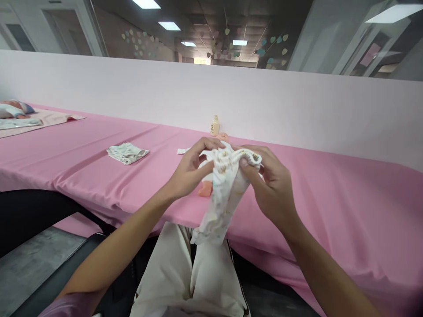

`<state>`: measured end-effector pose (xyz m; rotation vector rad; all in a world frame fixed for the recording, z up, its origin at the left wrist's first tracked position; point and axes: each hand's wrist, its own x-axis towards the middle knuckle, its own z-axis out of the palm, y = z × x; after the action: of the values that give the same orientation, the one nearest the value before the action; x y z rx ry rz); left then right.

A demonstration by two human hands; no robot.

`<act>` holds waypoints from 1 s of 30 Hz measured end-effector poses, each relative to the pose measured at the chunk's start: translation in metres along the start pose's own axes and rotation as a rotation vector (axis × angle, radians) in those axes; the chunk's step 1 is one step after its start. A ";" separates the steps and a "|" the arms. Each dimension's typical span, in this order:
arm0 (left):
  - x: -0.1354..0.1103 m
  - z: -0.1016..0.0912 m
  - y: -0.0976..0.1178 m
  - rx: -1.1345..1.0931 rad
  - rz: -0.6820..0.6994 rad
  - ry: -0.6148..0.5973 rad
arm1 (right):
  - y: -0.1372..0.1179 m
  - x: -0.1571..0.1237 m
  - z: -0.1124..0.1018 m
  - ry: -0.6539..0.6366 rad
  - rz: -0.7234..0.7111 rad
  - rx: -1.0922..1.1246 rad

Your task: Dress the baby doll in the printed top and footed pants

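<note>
Since prob. light, soft & floppy, hold patterned cloth by bunched top edge; mid-dial, hanging twd 6 o'clock, pinched thumb-to-fingers, grips nearly closed, L hand & R hand.

bright, even light across the scene, and up top the ceiling panels burn out to white! soft shadows gather in the folds of the pink cloth, the pale wall dims rightward, the wide lens stretches the edges, and print on the bottle blurs.
</note>
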<state>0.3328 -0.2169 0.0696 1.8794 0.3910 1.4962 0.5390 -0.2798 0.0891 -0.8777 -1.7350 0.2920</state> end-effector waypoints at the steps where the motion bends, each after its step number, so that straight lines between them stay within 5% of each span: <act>1: 0.008 -0.007 -0.006 -0.007 0.009 0.011 | 0.007 0.007 -0.003 0.032 -0.011 -0.005; 7: 0.061 -0.041 -0.026 0.020 -0.034 0.006 | 0.048 0.067 -0.023 0.066 -0.047 0.070; 13: 0.119 -0.044 -0.023 0.069 0.124 -0.052 | 0.063 0.130 -0.033 0.187 -0.418 0.041; 16: 0.141 -0.042 -0.028 0.082 0.168 -0.046 | 0.072 0.145 -0.036 0.239 -0.426 0.035; 20: 0.155 -0.038 -0.049 0.096 0.158 -0.049 | 0.096 0.150 -0.027 0.229 -0.287 0.147; 27: 0.159 -0.033 -0.089 -0.140 0.212 -0.226 | 0.124 0.155 0.004 0.372 -0.306 0.671; 30: 0.159 -0.035 -0.092 -0.177 0.178 -0.388 | 0.135 0.161 0.005 0.228 -0.320 0.881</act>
<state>0.3629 -0.0415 0.1267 2.0412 -0.0877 1.1901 0.5723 -0.0749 0.1235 0.0109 -1.3001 0.6442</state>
